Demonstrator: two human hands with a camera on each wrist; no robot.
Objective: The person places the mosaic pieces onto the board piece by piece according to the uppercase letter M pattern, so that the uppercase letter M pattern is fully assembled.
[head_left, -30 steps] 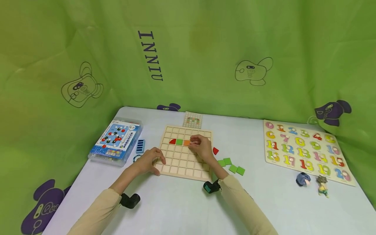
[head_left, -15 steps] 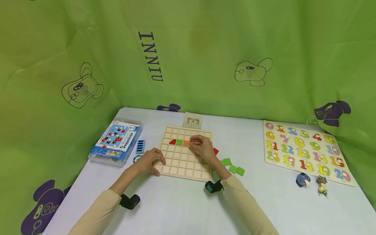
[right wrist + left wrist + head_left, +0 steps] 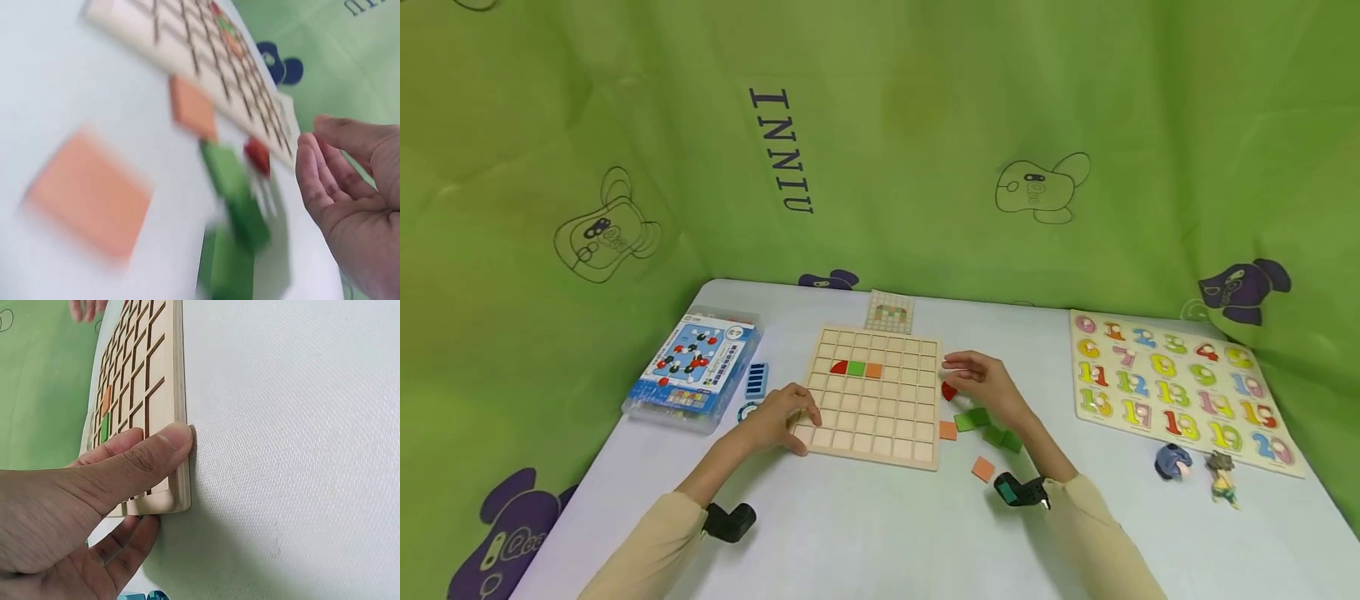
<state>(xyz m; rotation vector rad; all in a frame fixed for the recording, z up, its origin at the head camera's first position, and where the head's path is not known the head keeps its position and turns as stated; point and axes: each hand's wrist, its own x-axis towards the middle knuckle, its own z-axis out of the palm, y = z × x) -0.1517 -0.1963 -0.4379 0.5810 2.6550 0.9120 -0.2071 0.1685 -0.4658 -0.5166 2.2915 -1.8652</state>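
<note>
A square wooden grid board (image 3: 865, 423) lies on the table, its shallow cells framed by raised strips. In one row sit a red quarter-round tile (image 3: 839, 367), a green square tile (image 3: 856, 368) and an orange square tile (image 3: 874, 371), side by side. My left hand (image 3: 780, 419) grips the board's near left corner; in the left wrist view its thumb (image 3: 156, 450) lies along the edge. Off the board's right side, my right hand (image 3: 988, 385) hovers with relaxed fingers and nothing in them. Just below its fingers lies a loose red tile (image 3: 949, 391).
Several loose green tiles (image 3: 973, 419) and two orange tiles (image 3: 982, 468) lie right of the board. A pattern card (image 3: 890, 312) lies behind it. At left is a boxed molecule set (image 3: 696, 367). A number puzzle (image 3: 1165, 375) and two small figurines (image 3: 1222, 477) lie at right.
My right hand has left the orange tile in the row and moved right, off the board, uncovering cells and loose orange tiles. My left hand stays at the corner.
</note>
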